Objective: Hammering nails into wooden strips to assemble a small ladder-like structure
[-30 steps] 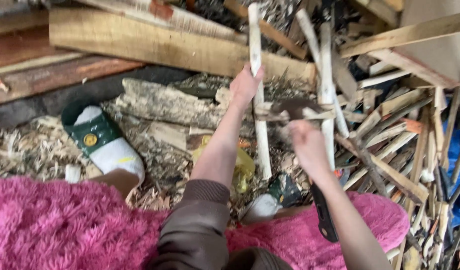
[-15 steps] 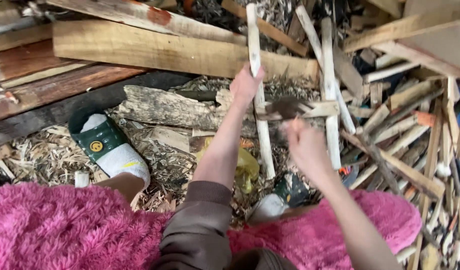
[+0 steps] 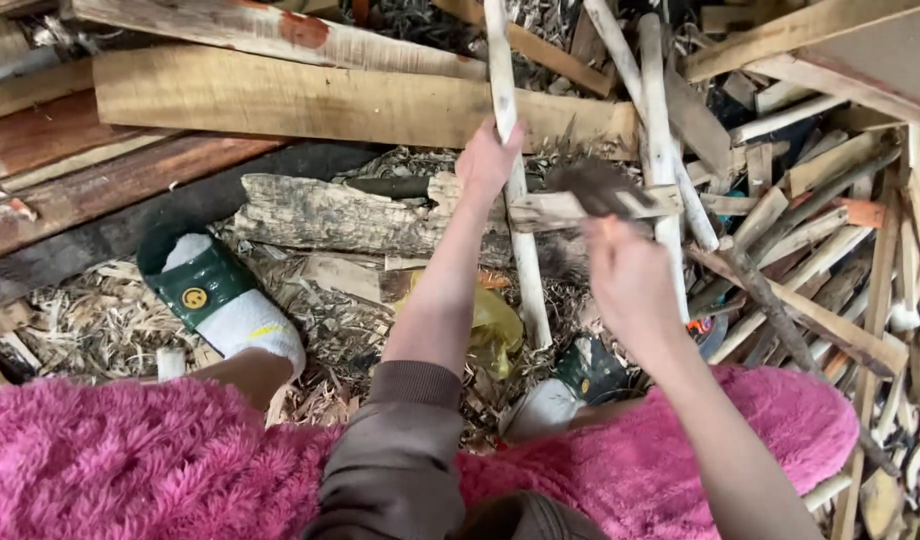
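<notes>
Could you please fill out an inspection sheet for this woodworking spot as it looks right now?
Surface: ground covered in wood shavings and chips.
Job's things: pale peeled stick standing upright; blurred dark-headed tool beside the flat crosspiece.
Clutter: rough log, planks, heap of offcut sticks, yellow bag.
Grips: left hand closed on the pale stick; right hand closed on the tool's handle.
Cables: nothing seen.
Surroundings: pink fluffy garment over the lap; green slipper with white sock on the shavings.
</notes>
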